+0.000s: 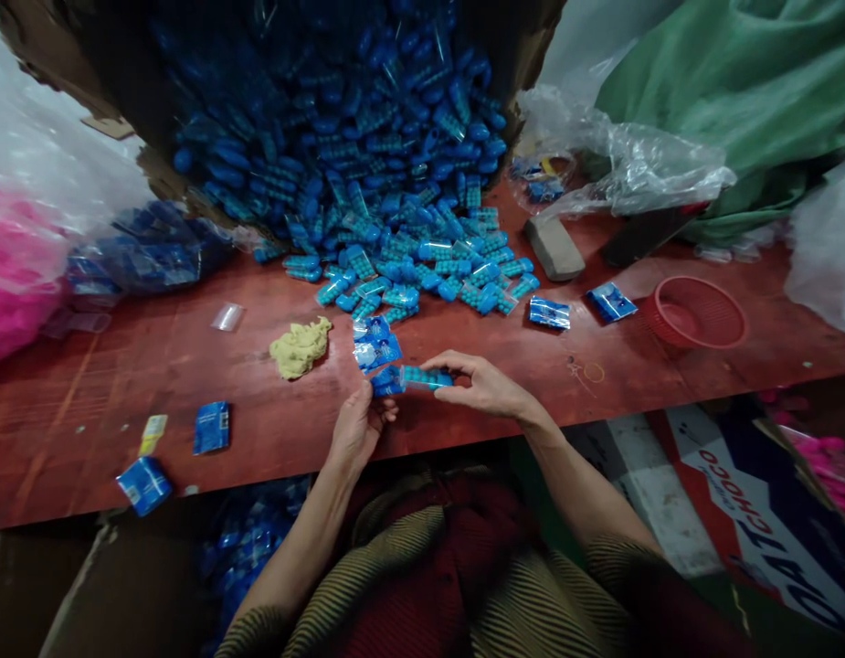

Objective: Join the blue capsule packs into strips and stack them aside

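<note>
Near the table's front edge, my right hand [480, 384] grips a clear tube of blue-green balls [422, 376] by its blue capped end. The tube lies roughly level, its other end pointing left. My left hand [362, 422] pinches a small blue printed packet [387, 380] between thumb and fingers. The packet meets the tube's left end; whether it is inside the tube I cannot tell. Just beyond, more blue packets [375, 344] lie on the table. Behind them spreads a heap of similar filled tubes [422, 265].
A torn cardboard box [158, 183] spills tubes onto the red table [271, 484]. Left of my hands sits a yellow-green putty-like lump [299, 349]. Rightward are a grey block [554, 249], loose blue packets [549, 313] and a red basket [696, 315]. More packets [211, 428] lie left.
</note>
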Demonstrator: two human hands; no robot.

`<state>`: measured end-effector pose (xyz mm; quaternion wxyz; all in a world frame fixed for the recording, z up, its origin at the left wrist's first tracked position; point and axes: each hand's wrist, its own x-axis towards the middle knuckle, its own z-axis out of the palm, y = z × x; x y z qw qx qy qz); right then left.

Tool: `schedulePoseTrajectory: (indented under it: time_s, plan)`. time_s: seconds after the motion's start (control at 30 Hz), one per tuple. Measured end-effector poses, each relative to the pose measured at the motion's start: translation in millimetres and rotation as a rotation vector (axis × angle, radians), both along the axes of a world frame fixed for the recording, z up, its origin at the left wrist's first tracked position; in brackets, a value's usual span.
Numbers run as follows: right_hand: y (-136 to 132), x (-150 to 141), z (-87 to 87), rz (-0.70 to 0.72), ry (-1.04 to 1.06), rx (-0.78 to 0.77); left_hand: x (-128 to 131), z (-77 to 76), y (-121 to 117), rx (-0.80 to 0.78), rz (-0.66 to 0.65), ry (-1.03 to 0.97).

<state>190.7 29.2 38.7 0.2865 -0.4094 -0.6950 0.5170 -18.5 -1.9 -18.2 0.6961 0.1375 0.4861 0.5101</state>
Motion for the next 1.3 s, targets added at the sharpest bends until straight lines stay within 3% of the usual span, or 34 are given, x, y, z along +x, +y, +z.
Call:
schedulePoseTrajectory:
  time_s: [0.2, 0.7, 1.13, 1.3]
  plan:
    - [1, -1, 5.4, 0.064, -0.113, 0.138, -1, -1.7, -2, 0.057, -0.013, 0.013]
    - [-11, -9, 4.3, 0.001, -0.351, 0.472, -2, -2.6, -4, 0.093, 0.014, 0.024]
    - [-19, -10, -1.4, -0.026, -0.287, 0.478, 1, 2.7, -6, 0.055, 0.01, 0.071]
    - [-20, -8, -3.2, -0.013, -0.216, 0.384, 1, 4.7, -3, 0.086, 0.001, 0.111]
